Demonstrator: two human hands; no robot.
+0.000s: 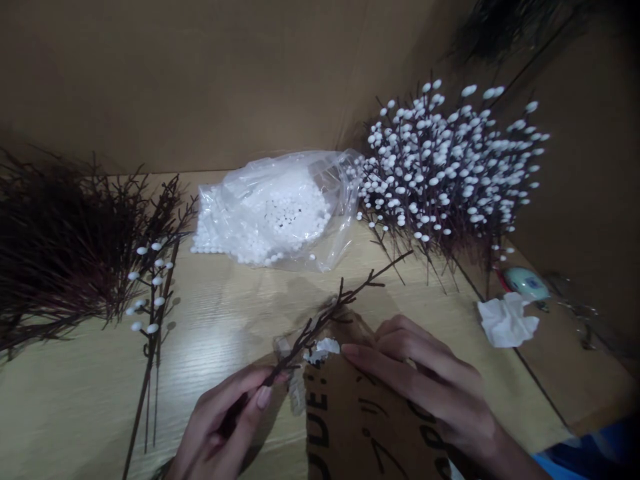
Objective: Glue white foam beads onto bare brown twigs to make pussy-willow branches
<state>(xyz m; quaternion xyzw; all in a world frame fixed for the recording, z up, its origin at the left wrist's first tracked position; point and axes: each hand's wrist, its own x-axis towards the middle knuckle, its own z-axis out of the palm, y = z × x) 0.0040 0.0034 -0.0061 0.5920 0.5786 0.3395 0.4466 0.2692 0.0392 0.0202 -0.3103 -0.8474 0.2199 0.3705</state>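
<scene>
My left hand [227, 423] pinches the lower end of a bare brown twig [320, 321], which slants up to the right and bears no white berries. My right hand [425, 373] lies over a printed cardboard piece [367, 427], its index fingertip at a white torn patch [323, 349] on the cardboard's top edge. Whether its fingers pinch anything is hidden. Behind the twig lies a clear plastic bag [280, 207] of small white balls. At the left, a stem with white berries [153, 300] rests on the table.
Many bare brown twigs [65, 247] are heaped at the left. A large bunch of white-berried stems [440, 160] stands at the back right. Near the right edge are a crumpled white tissue [509, 320] and a pale green rounded object [526, 283]. Cardboard [200, 80] rises behind the table.
</scene>
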